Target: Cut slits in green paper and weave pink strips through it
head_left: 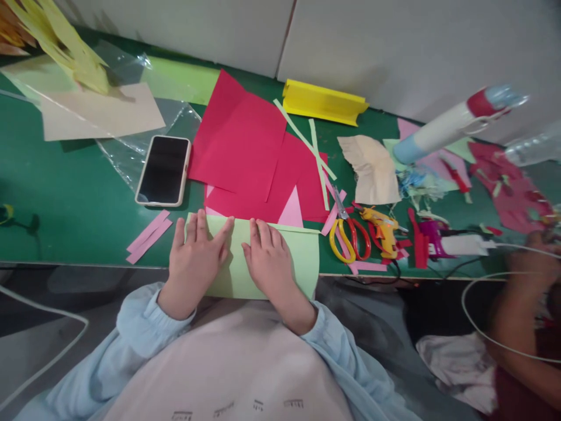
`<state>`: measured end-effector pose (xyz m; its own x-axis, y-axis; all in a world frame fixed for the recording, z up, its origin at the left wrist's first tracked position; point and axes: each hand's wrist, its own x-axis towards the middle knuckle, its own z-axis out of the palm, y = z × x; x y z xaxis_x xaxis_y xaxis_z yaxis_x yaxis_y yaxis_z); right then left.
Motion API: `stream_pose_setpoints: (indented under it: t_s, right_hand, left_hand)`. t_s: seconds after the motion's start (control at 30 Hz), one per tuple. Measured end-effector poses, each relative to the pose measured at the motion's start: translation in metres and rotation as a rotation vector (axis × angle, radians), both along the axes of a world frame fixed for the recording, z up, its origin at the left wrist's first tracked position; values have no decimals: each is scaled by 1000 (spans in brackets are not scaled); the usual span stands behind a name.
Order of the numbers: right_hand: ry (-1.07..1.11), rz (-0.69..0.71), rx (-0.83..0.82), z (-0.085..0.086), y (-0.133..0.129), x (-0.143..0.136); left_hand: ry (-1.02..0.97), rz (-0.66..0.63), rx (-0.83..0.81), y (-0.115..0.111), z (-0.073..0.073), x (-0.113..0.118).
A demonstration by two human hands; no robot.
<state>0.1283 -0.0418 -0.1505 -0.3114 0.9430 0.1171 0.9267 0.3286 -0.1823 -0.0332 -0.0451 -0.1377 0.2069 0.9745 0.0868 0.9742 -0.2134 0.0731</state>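
A light green sheet of paper [302, 263] lies at the table's front edge, its lower part hanging over. A narrow strip along its far edge is folded over. My left hand [195, 263] rests flat on the sheet's left side, fingers stretched toward the fold. On the middle of the sheet lies my right hand [269, 257], also flat, with its fingertips at the fold. Just beyond are overlapping red sheets [241, 140] with pink paper [292, 211] partly under them. Two pink strips [149, 237] sit left of my left hand.
A phone [163, 171] lies at left. To the right are scissors [349, 237], a yellow glue gun [382, 231] and paper scraps. Green strips [319, 164], a folded yellow piece [324, 104] and a bottle [438, 131] stand farther back. Another person's arm [521, 310] is at right.
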Motion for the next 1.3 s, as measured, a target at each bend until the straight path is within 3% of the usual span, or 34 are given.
stream_pose_setpoints:
  t_s: [0.4,0.7,1.3]
  right_hand:
    - [-17,-116,0,-5,-8,40]
    - [-5,-89,43,-10,-12,55]
    - [-59,-333,86,-7,-25,77]
  left_hand:
    - [92,-35,38,0,1,-1]
    - [71,-35,37,0,-1,-3]
    - [55,-42,41,1,3,-4]
